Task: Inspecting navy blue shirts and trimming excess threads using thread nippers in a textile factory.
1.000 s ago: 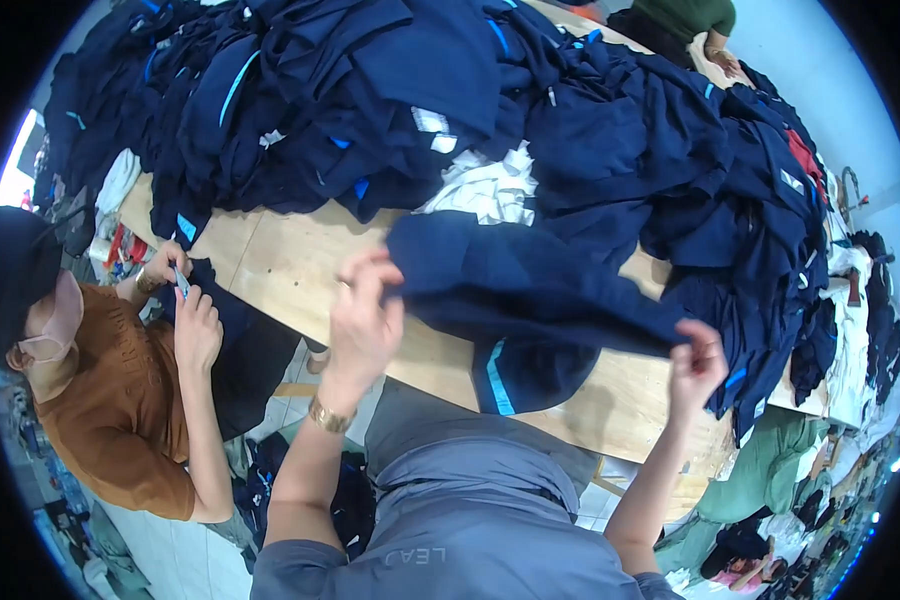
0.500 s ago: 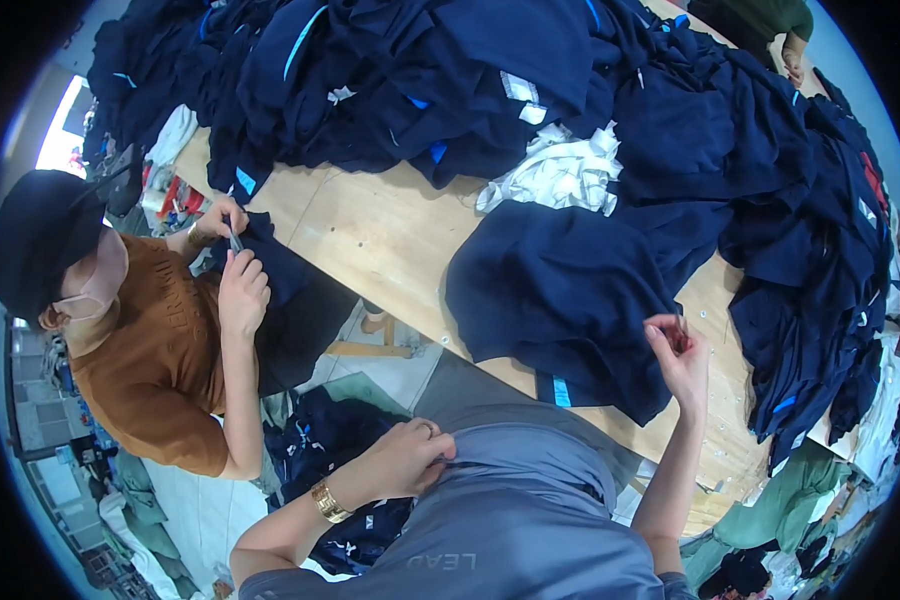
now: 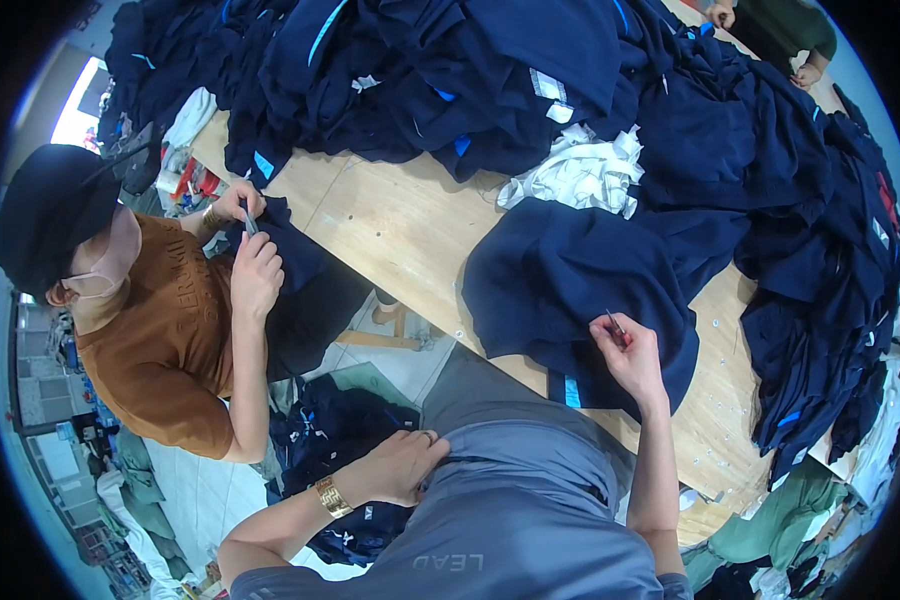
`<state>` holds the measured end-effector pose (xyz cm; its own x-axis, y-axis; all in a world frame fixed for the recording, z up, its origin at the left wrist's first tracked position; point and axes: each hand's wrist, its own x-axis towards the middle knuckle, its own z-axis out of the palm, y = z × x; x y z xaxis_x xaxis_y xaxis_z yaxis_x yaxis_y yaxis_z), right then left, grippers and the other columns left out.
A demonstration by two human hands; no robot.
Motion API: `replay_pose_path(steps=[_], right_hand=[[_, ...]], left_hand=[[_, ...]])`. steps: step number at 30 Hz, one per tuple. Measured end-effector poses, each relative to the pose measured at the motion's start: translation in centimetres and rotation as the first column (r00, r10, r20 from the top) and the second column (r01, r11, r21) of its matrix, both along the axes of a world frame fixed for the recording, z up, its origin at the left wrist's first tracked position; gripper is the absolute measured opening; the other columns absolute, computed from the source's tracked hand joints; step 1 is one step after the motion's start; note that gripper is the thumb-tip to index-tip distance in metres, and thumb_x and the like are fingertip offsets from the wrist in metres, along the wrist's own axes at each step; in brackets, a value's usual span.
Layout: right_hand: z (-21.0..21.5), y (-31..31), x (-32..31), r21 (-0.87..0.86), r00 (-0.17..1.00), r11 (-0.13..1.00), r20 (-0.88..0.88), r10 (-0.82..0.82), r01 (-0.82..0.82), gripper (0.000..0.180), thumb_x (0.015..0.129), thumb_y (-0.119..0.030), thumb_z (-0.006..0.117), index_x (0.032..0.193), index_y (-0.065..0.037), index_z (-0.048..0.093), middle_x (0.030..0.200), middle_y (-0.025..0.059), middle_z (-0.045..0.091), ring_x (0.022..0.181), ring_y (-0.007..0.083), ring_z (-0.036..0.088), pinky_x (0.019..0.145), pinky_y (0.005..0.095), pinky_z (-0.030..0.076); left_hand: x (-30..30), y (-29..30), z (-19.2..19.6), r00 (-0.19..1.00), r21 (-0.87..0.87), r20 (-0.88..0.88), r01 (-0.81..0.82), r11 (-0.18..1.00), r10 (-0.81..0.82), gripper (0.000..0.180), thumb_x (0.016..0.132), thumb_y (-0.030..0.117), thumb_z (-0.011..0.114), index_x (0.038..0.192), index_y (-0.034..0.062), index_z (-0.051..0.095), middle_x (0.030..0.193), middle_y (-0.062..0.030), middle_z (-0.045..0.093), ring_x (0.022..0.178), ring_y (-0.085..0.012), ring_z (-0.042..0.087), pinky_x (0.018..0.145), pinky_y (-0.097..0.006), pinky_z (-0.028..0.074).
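My right hand (image 3: 635, 358) is closed round small thread snips (image 3: 618, 328), with a dark tip and a bit of red showing between the fingers. It hovers over a navy fabric garment (image 3: 560, 270) spread on the near edge of the wooden table (image 3: 370, 215). Light blue trim (image 3: 571, 391) shows at the garment's lower edge. At my waist, my left hand (image 3: 402, 468) rests against my grey shirt (image 3: 490, 500) with its fingers curled in; whatever they may hold is hidden.
Navy garments (image 3: 450, 80) are heaped along the far side and right of the table. A white cloth bundle (image 3: 575, 175) lies mid-table. At left, a co-worker (image 3: 170, 320) handles a small metal tool and navy cloth. Another person (image 3: 785, 40) stands far right. Dark clothes (image 3: 335, 430) lie below the table.
My right hand has moved left over the navy garment, and the snips now show in it. My left hand stays at my waist. The whole view has shifted slightly.
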<state>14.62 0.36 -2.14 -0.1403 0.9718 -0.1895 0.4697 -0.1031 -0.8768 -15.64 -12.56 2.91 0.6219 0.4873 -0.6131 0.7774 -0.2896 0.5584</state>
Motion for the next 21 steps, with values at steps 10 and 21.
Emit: replay_pose_path(steps=[10, 21], right_hand=[[0.9, -0.4, -0.8, -0.021, 0.97, 0.992, 0.205, 0.129, -0.127, 0.024, 0.073, -0.021, 0.07, 0.089, -0.005, 0.063, 0.061, 0.0105, 0.058, 0.051, 0.0204, 0.055, 0.051, 0.0278, 0.043], [2.4, -2.5, -1.6, 0.612, 0.962, 0.777, 0.271, -0.03, -0.148, 0.016, 0.068, -0.005, 0.068, 0.084, -0.007, 0.064, 0.061, 0.0057, 0.058, 0.051, 0.0195, 0.057, 0.045, 0.0299, 0.04]], left_hand=[[0.1, 5.2, -2.0, 0.822, -0.259, 0.258, -0.448, 0.856, 0.508, 0.039, 0.074, 0.032, 0.07, 0.098, 0.0059, 0.054, 0.09, -0.0095, 0.058, 0.079, -0.0194, 0.056, 0.069, -0.03, 0.045], [11.4, 10.0, -5.3, -0.273, -0.912, -0.411, 0.145, -0.385, 0.87, 0.033, 0.083, 0.034, 0.062, 0.103, 0.0086, 0.055, 0.096, -0.0021, 0.058, 0.08, -0.0092, 0.055, 0.054, -0.018, 0.043]])
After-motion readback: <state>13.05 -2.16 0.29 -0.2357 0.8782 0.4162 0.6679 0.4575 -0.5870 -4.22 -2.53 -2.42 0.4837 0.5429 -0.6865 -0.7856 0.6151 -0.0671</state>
